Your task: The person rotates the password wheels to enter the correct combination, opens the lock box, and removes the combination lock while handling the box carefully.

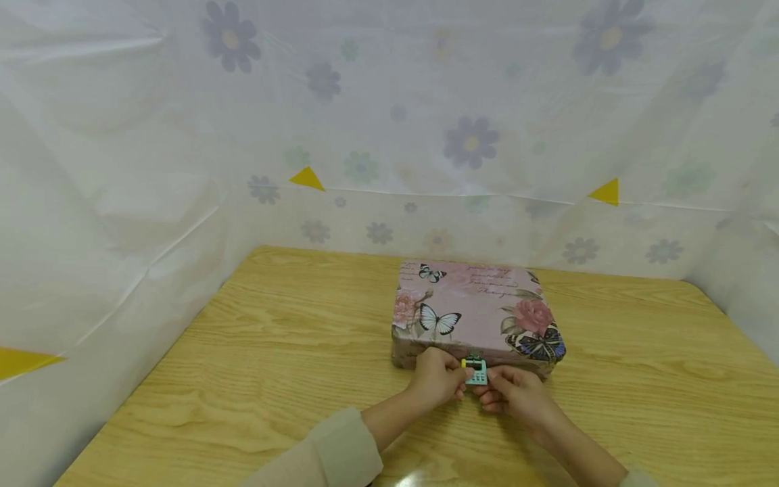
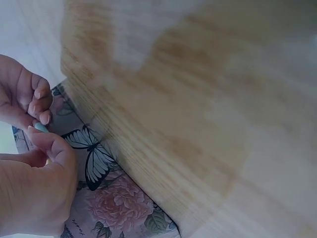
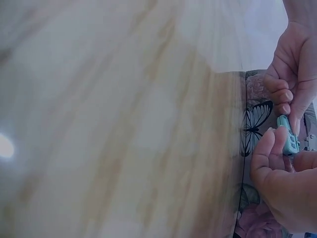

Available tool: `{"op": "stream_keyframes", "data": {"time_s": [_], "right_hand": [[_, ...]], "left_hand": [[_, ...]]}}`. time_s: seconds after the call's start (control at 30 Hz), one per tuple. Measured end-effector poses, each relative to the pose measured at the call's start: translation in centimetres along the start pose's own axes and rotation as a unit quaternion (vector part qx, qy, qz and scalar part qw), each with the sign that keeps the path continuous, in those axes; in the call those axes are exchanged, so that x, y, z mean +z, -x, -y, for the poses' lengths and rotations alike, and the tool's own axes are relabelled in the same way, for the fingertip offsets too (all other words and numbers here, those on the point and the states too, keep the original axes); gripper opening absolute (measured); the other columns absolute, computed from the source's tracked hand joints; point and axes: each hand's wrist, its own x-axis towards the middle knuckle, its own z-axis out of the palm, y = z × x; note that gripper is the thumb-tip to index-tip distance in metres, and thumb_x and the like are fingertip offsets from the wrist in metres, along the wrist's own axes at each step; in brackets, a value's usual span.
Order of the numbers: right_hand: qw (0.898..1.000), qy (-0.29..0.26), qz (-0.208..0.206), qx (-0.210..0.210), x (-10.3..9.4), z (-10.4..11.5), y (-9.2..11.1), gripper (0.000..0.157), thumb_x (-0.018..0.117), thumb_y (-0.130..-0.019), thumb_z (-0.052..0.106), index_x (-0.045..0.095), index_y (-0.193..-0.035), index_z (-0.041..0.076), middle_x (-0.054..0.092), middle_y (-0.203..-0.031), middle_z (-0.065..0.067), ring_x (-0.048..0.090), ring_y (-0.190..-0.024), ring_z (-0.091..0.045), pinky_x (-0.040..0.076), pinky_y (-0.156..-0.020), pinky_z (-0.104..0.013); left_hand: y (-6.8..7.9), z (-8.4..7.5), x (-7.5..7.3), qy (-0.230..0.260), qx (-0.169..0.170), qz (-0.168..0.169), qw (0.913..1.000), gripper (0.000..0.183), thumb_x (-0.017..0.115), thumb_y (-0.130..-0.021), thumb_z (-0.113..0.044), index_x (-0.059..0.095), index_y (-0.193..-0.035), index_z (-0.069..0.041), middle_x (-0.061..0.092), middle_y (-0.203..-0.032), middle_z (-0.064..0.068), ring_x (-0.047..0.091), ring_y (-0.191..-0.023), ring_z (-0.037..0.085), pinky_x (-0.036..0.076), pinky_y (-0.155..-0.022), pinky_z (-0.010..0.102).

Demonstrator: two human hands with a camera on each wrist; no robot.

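A small teal combination padlock with number dials hangs at the metal clasp on the front of a pink tin box. The box has a closed lid printed with roses and butterflies. From the left, my left hand pinches the padlock between thumb and fingers. My right hand pinches its other side. In the right wrist view the padlock shows between both sets of fingertips, its dials facing out. Only a sliver of the padlock is visible in the left wrist view.
The box stands on a wood-grain table, toward its back edge. Behind and beside the table hangs a pale flower-printed sheet, with yellow triangles on it.
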Motion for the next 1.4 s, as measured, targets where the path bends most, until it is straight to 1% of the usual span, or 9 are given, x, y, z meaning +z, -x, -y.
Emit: {"op": "stream_keyframes", "data": {"time_s": [0.1, 0.27, 0.5, 0.67, 0.87, 1.17, 1.4], "right_hand": [[1.000, -0.009, 0.013, 0.001, -0.16, -0.01, 0.07, 0.030, 0.036, -0.101, 0.011, 0.049, -0.113, -0.014, 0.063, -0.082, 0.003, 0.060, -0.073, -0.006, 0.056, -0.069, -0.022], [1.000, -0.009, 0.027, -0.006, -0.27, 0.00, 0.07, 0.031, 0.038, -0.100, 0.011, 0.046, -0.115, -0.015, 0.063, -0.082, 0.003, 0.061, -0.073, -0.006, 0.056, -0.069, -0.022], [0.999, 0.004, 0.037, -0.005, -0.23, 0.11, 0.05, 0.033, 0.039, -0.100, 0.010, 0.044, -0.116, -0.017, 0.063, -0.083, 0.002, 0.061, -0.074, -0.006, 0.056, -0.070, -0.023], [0.999, 0.005, 0.040, -0.006, -0.22, 0.06, 0.03, 0.033, 0.040, -0.099, 0.011, 0.044, -0.116, -0.017, 0.063, -0.083, 0.002, 0.061, -0.074, -0.007, 0.056, -0.071, -0.023], [0.999, 0.009, 0.040, -0.003, -0.29, 0.13, 0.09, 0.030, 0.039, -0.099, 0.010, 0.045, -0.114, -0.015, 0.063, -0.082, 0.002, 0.061, -0.074, -0.007, 0.056, -0.070, -0.024], [0.999, 0.011, 0.041, -0.002, -0.51, 0.32, 0.17, 0.025, 0.040, -0.100, 0.012, 0.050, -0.107, -0.010, 0.063, -0.081, 0.002, 0.060, -0.073, -0.007, 0.055, -0.070, -0.024], [0.999, 0.016, 0.038, 0.004, -0.48, 0.29, 0.08, 0.026, 0.040, -0.099, 0.011, 0.050, -0.107, -0.011, 0.064, -0.081, 0.002, 0.060, -0.072, -0.007, 0.056, -0.069, -0.024]], "left_hand": [[-0.04, -0.03, 0.06, 0.004, -0.007, -0.001, 1.0000, 0.013, 0.065, -0.085, -0.004, 0.067, -0.081, 0.008, 0.063, -0.055, 0.013, 0.056, -0.042, 0.010, 0.048, -0.041, 0.018], [-0.07, -0.08, 0.11, 0.012, -0.016, 0.001, 0.9998, 0.012, 0.065, -0.085, -0.004, 0.066, -0.085, 0.008, 0.063, -0.056, 0.012, 0.055, -0.043, 0.009, 0.049, -0.042, 0.019], [-0.09, -0.16, 0.15, 0.021, -0.025, 0.000, 0.9995, 0.013, 0.065, -0.085, -0.004, 0.066, -0.091, 0.008, 0.062, -0.057, 0.010, 0.053, -0.043, 0.008, 0.053, -0.045, 0.023], [-0.13, -0.12, 0.20, 0.025, -0.026, -0.003, 0.9993, 0.012, 0.064, -0.085, -0.003, 0.066, -0.090, 0.008, 0.063, -0.057, 0.011, 0.052, -0.042, 0.008, 0.052, -0.045, 0.023], [-0.17, -0.16, 0.21, 0.028, -0.033, 0.000, 0.9991, 0.014, 0.064, -0.085, -0.004, 0.066, -0.092, 0.008, 0.062, -0.057, 0.009, 0.050, -0.042, 0.006, 0.053, -0.046, 0.023], [0.04, -0.12, -0.05, 0.025, -0.022, 0.004, 0.9994, 0.012, 0.064, -0.085, -0.004, 0.067, -0.086, 0.008, 0.062, -0.057, 0.010, 0.053, -0.043, 0.008, 0.054, -0.046, 0.024], [-0.07, -0.09, -0.03, 0.024, -0.018, 0.004, 0.9995, 0.012, 0.064, -0.085, -0.003, 0.066, -0.087, 0.008, 0.061, -0.056, 0.010, 0.050, -0.042, 0.006, 0.053, -0.045, 0.023]]}}
